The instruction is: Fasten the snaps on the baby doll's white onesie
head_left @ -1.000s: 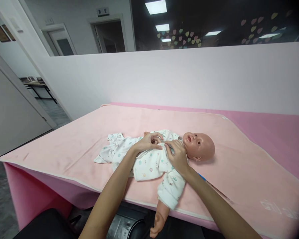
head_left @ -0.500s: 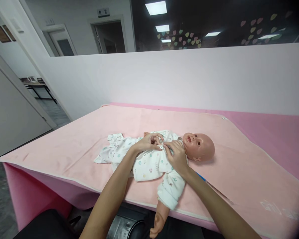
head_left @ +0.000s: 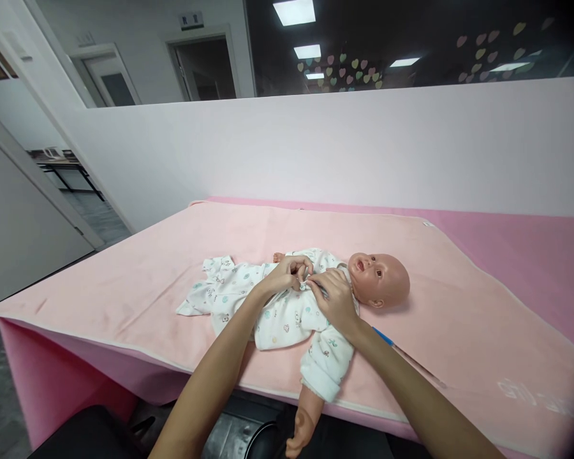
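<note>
Hands (head_left: pixel 332 299) pinch soft printed romper (head_left: pixel 277 315).

A single head-worn view looks forward and down from close above the near edge of the pink padded table (head_left: pixel 530 268), facing the pale partition wall (head_left: pixel 344 146), with corners that seem darkened and blurred by the lens.

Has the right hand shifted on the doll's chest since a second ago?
No. The right hand keeps pinching the white romper just below the doll's head, fingertips meeting the left hand.
</note>
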